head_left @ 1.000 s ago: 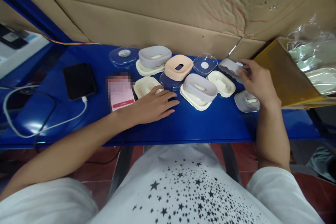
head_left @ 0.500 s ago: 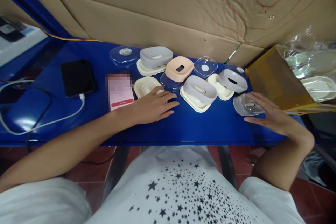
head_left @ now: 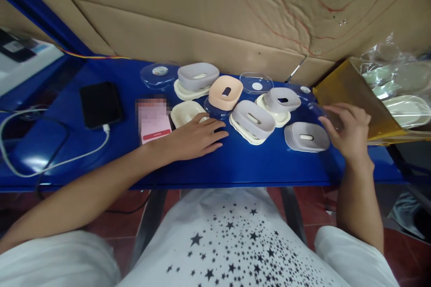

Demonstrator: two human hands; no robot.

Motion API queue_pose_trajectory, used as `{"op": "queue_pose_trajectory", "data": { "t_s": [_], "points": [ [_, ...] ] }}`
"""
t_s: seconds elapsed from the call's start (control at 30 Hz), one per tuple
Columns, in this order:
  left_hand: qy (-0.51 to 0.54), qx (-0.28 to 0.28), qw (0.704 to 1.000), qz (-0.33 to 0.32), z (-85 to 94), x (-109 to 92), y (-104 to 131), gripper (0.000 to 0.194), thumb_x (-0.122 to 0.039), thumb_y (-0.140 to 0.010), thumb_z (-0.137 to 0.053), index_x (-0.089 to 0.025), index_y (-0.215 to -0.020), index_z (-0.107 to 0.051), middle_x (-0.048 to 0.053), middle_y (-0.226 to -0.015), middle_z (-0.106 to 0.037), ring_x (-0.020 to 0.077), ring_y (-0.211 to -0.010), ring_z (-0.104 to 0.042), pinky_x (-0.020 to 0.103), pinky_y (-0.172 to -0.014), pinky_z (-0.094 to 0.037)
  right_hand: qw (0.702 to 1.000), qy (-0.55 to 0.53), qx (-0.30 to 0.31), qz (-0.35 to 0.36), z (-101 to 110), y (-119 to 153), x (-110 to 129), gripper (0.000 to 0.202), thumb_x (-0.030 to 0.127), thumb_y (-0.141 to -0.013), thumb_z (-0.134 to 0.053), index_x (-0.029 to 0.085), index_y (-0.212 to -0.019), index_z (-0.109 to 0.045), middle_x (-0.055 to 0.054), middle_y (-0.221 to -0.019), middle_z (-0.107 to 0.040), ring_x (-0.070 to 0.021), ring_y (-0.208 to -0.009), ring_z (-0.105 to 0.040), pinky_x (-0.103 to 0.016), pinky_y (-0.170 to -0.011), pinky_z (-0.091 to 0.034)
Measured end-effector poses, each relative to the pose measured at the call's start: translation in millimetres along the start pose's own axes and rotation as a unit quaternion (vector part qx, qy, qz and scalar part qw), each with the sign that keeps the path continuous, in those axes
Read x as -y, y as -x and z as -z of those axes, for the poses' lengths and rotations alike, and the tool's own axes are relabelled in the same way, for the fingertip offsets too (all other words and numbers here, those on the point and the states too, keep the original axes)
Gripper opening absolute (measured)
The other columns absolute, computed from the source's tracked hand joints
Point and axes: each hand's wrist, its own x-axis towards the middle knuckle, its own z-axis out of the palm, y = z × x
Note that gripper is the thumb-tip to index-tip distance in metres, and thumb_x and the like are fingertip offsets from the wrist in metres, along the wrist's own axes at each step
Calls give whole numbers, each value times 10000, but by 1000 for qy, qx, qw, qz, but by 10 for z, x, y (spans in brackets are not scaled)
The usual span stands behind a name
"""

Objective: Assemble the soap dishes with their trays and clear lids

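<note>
My left hand (head_left: 198, 138) lies with fingers spread over the blue table, against a shallow cream dish (head_left: 183, 114). At the right, my right hand (head_left: 352, 132) grips a clear plastic lid (head_left: 319, 111), tilted on edge and partly hidden by the fingers. Just left of that hand sits a grey oval soap box (head_left: 313, 142) with a cream piece in its slot. Farther left, another grey box (head_left: 254, 119) rests on a cream tray, and a third (head_left: 283, 100) overlaps a cream dish. A peach box (head_left: 225, 92) stands on a clear lid near my left fingertips.
An open cardboard carton (head_left: 357, 103) with plastic-wrapped dishes stands at the right. Along the back are clear lids (head_left: 256, 84) and a grey box (head_left: 198, 76) on a cream tray. A phone (head_left: 156, 121), a black device (head_left: 101, 105) and a white cable lie left.
My right hand has lifted the clear lid off the right-hand grey box and moved it up and back. That box sits slightly further left in view. My left hand stays put.
</note>
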Motion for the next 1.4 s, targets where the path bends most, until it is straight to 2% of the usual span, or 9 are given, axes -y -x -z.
{"op": "queue_pose_trajectory", "data": {
  "t_s": [0.1,0.2,0.3,0.63,0.83,0.93,1.03,1.2,1.4],
  "points": [
    [-5,1,1000,0,0,-8,-5,340,-308,-1167,-547,-231,-1441,-734,136,-1482,-731,311,-1317,-721,506,-1237,-445,999,-9,44,7,63,319,70,314,559,-1080,-600,391,-1260,-795,-121,-1257,-830,-449,-1274,-745,-698,-1125,-535],
    [-14,9,1000,-6,-4,-11,-8,344,-315,-1174,-531,-214,-1436,-730,145,-1481,-731,324,-1321,-719,512,-1220,-453,986,-67,144,47,43,566,73,424,568,-1055,-654,440,-1456,-713,-88,-1431,-793,-447,-1337,-731,-701,-1120,-542],
    [-12,8,1000,-4,-5,-12,-8,341,-319,-1175,-528,-210,-1426,-732,142,-1493,-726,326,-1327,-716,514,-1214,-453,983,-75,154,68,-41,628,3,465,571,-1059,-671,451,-1509,-685,-80,-1492,-766,-440,-1375,-715,-702,-1133,-522],
    [-21,20,1000,-4,44,-27,-32,332,-319,-1177,-556,-192,-1428,-732,138,-1506,-716,331,-1315,-717,517,-1182,-479,989,-61,103,90,-299,290,2,388,581,-1099,-622,349,-1372,-772,-96,-1340,-829,-397,-1251,-771,-620,-1098,-544],
    [-33,30,999,-1,43,-30,-34,333,-336,-1184,-549,-214,-1441,-722,127,-1533,-706,318,-1340,-705,496,-1208,-458,994,-32,82,61,-355,41,25,680,811,-1069,-461,223,-1132,-795,-186,-1084,-837,-403,-1015,-778,-547,-911,-571],
    [-34,27,999,0,41,-34,-33,339,-336,-1188,-543,-210,-1448,-720,122,-1531,-712,317,-1365,-695,499,-1220,-457,994,-17,105,10,-386,-182,130,715,844,-1068,-396,232,-1049,-765,-164,-957,-806,-358,-892,-760,-478,-807,-555],
    [-29,22,999,-3,37,-40,-34,334,-334,-1178,-574,-203,-1443,-728,120,-1517,-724,318,-1373,-694,499,-1228,-460,988,3,150,-38,-464,-428,292,653,843,-1032,-481,242,-1032,-737,-149,-917,-794,-345,-814,-745,-442,-729,-527],
    [-28,17,999,0,10,-37,-27,327,-341,-1174,-587,-202,-1434,-729,117,-1509,-730,318,-1373,-696,492,-1230,-467,968,57,212,-118,-610,-710,497,506,707,-1017,-594,223,-1122,-701,-192,-1010,-812,-412,-912,-766,-516,-842,-560],
    [-8,-10,1000,-9,-13,-22,-23,347,-322,-1170,-579,-201,-1465,-715,160,-1571,-675,331,-1483,-628,537,-1284,-430,985,43,86,-147,-543,-657,471,473,587,-1061,-534,209,-1271,-725,-220,-1181,-829,-399,-1054,-765,-472,-902,-555]
  ]
}}
